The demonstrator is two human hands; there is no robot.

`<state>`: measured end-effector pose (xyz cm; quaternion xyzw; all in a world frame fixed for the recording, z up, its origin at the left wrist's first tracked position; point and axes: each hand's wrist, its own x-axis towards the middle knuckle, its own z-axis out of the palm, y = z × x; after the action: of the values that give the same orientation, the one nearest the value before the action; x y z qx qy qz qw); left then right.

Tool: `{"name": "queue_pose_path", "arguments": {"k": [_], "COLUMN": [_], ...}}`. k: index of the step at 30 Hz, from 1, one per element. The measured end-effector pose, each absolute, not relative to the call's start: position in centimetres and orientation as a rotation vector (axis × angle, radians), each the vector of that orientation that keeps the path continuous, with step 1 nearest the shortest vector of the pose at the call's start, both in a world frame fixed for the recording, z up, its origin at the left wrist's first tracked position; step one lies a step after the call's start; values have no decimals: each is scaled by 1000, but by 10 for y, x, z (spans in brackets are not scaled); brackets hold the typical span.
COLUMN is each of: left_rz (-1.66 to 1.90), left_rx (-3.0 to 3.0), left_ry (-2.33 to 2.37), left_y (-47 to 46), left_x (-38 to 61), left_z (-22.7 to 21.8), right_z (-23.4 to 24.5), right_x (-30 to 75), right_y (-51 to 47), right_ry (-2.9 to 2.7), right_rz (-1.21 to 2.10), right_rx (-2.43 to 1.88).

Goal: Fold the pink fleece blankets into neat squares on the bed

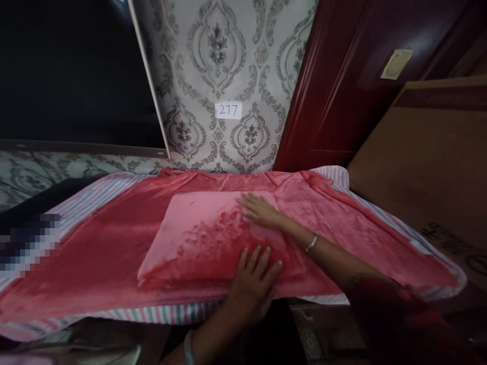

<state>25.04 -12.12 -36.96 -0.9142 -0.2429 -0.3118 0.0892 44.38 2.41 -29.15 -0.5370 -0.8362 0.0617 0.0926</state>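
Observation:
A folded pink fleece blanket (198,238) lies on a larger red fleece blanket (114,248) spread over a striped sheet (87,195). My left hand (253,286) rests at the folded piece's near edge, fingers spread flat on the fabric. My right hand (261,208) lies flat on its upper right part, fingers stretched out toward the left. A bangle sits on each wrist. Neither hand grips anything.
A patterned wallpaper wall with a paper tag reading 277 (228,110) stands behind. A dark red wooden door (342,86) is at the right, a brown cardboard box (429,167) beside it, and a dark screen (72,71) at the upper left.

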Motion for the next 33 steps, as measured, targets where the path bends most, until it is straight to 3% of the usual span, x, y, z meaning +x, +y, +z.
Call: {"name": "queue_pose_path", "arguments": {"k": [4, 9, 20, 33], "left_rz": [-1018, -909, -923, -879], "left_rx": [-2652, -2575, -2582, -2645], "left_ry": [-810, -955, -940, -960], "left_y": [-127, -123, -121, -124], "left_x": [228, 215, 218, 216], "left_z": [-367, -392, -404, -401], "right_z": [-301, -318, -324, -321], "right_x": [410, 398, 400, 398], "right_y": [-3, 21, 108, 101], "right_ry": [-2718, -2812, -2603, -2544], "right_rz": [259, 98, 183, 131], "right_rx": [-1324, -1224, -1584, -1625]}}
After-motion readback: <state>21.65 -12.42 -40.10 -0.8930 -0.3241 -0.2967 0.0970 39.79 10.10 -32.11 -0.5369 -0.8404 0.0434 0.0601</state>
